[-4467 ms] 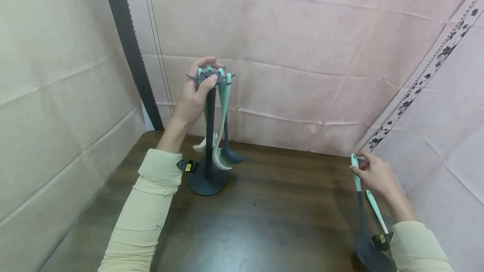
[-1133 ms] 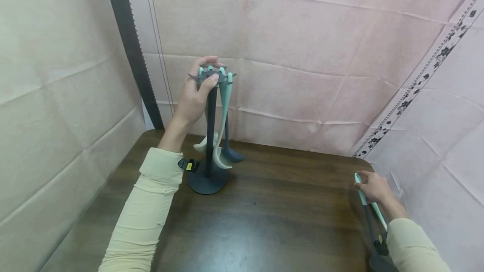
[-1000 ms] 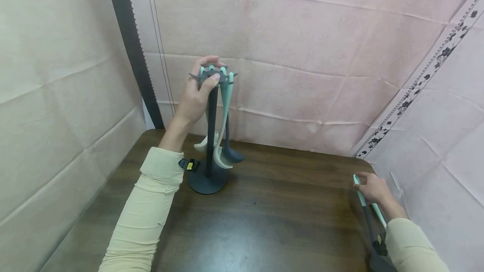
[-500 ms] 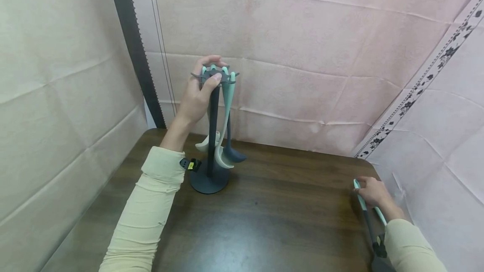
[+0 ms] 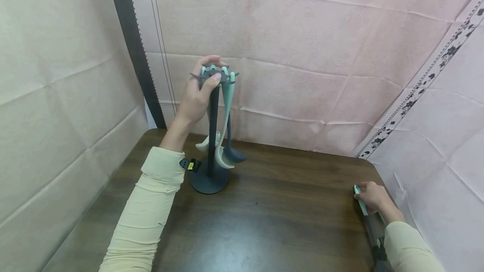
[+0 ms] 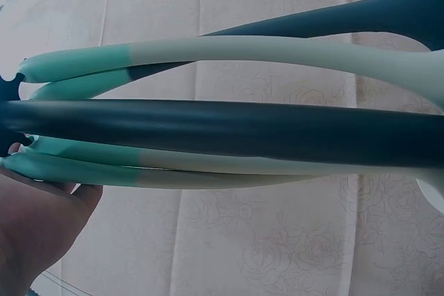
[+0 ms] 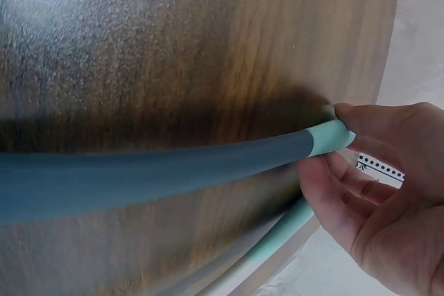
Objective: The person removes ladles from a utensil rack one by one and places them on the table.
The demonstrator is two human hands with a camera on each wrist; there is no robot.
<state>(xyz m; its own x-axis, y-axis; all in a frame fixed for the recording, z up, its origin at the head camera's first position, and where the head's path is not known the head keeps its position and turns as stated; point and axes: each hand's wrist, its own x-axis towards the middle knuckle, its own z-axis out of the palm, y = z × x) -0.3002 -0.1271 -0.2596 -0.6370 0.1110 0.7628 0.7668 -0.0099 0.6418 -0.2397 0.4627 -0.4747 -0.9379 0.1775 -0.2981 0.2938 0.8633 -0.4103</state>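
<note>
My left hand point(image 5: 192, 102) grips the top of a dark utensil stand point(image 5: 210, 181), thumb over the hook ring and fingers behind. White and dark utensils with mint handles hang there, among them a white ladle point(image 5: 224, 160) and a dark ladle point(image 5: 235, 155). The stand's pole point(image 6: 243, 126) crosses the left wrist view. At the table's right edge, my right hand point(image 5: 375, 198) pinches the mint handle of a dark cooking utensil point(image 7: 208, 175) between thumb and fingers. The utensil's head lies mostly hidden at the lower edge. Under that hand lies a second mint-handled utensil point(image 7: 277, 232) with a pale shaft.
The brown wooden table point(image 5: 287, 205) stretches between both hands. Pale cloth hangs behind it point(image 5: 287, 74) and along both sides. A cloth strip with a black floral border point(image 5: 410, 104) runs down to the back right corner.
My right hand has drawn the dark utensil nearer to me and lower along the right edge; its head has slid mostly out of the head view. My left hand keeps its grip on the stand.
</note>
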